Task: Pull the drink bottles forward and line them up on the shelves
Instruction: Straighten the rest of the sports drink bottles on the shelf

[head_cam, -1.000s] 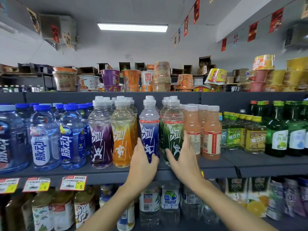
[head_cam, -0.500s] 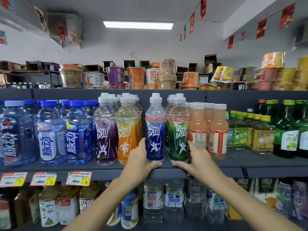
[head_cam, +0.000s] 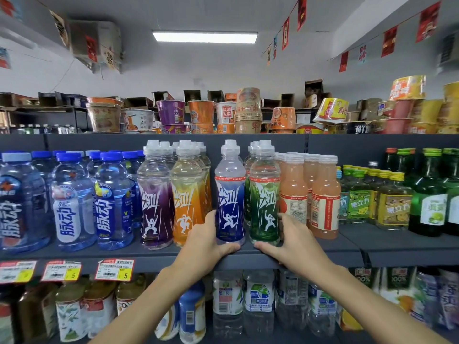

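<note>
left hand (head_cam: 206, 244) curls round the base of the blue bottle (head_cam: 229, 207), right hand (head_cam: 295, 242) round the green bottle (head_cam: 264, 209), both at the near edge of the shelf (head_cam: 154, 263); gripped low, a hard pull could tip them off.

blue bottle (head_cam: 229, 202), green bottle (head_cam: 265, 204), purple bottle (head_cam: 154, 202), orange bottle (head_cam: 187, 202)

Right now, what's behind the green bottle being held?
Behind the green bottle, gripped by the right hand, white caps and a green sliver show more bottles like it. Their bodies are mostly covered, so I cannot count them. The left hand grips the blue bottle.
</note>
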`<state>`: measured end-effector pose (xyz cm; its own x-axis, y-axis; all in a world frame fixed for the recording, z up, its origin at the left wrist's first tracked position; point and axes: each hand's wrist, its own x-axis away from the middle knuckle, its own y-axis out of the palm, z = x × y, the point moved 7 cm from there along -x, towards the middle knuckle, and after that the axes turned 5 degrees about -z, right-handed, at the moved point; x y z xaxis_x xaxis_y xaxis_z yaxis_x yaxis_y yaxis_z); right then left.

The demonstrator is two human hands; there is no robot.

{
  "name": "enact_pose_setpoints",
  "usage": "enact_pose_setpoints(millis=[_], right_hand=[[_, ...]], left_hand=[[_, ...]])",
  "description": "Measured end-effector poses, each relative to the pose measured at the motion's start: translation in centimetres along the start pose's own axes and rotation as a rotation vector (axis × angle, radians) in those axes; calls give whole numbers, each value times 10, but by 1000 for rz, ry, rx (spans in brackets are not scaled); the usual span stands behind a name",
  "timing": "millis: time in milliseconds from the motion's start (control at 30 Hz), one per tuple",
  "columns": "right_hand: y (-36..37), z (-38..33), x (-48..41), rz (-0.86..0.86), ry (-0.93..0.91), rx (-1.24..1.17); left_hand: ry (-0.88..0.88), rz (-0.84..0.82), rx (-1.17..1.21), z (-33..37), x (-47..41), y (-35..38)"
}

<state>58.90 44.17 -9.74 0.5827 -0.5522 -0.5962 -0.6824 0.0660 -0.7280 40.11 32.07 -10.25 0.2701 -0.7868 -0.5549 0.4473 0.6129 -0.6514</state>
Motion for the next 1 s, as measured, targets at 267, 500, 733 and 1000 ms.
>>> enact_pose_setpoints(millis=[267, 500, 733, 1000], right_hand=[[0, 2, -4, -44, 60, 34], [-2, 0, -5, -54, 87, 111], [-1, -3, -4, -94, 112, 150], [-26, 0, 17, 72, 81, 82]], left_hand=[[-22, -49, -20, 0, -4, 0], [-18, -12, -86, 7, -2, -2], [-20, -31, -81, 13, 3, -3], [39, 137, -508, 60, 30, -23]])
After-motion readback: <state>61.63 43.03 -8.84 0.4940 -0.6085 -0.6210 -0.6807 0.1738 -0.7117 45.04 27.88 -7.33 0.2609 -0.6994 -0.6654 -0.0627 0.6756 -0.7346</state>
